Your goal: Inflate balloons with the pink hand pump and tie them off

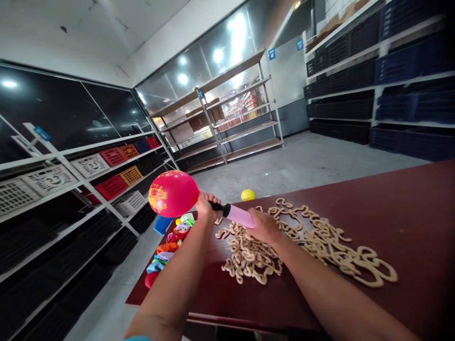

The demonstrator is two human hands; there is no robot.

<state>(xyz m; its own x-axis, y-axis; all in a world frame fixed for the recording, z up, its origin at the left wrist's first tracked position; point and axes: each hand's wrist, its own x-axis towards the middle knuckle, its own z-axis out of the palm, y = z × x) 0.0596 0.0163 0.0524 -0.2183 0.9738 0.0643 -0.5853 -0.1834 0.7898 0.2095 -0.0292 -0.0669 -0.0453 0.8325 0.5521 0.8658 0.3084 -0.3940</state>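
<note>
A red balloon (174, 193) with yellow print is inflated on the nozzle end of a hand pump. My left hand (207, 206) is closed around the balloon's neck, hiding the join with the nozzle. The balloon pump (240, 216) has a pink barrel and a black end, and lies nearly level above the table. My right hand (263, 225) is wrapped round the barrel's other end. Below it lies a pile of beige, curled strips (249, 255), with longer loops (341, 248) of the same kind spread to the right.
Colourful uninflated balloons (167, 251) line the left edge of the dark red table (398, 213). A yellow balloon (248, 194) shows beyond the far edge. Shelves with crates (113, 156) stand at left, others with dark crates (341, 104) at right, and metal racks (241, 121) behind.
</note>
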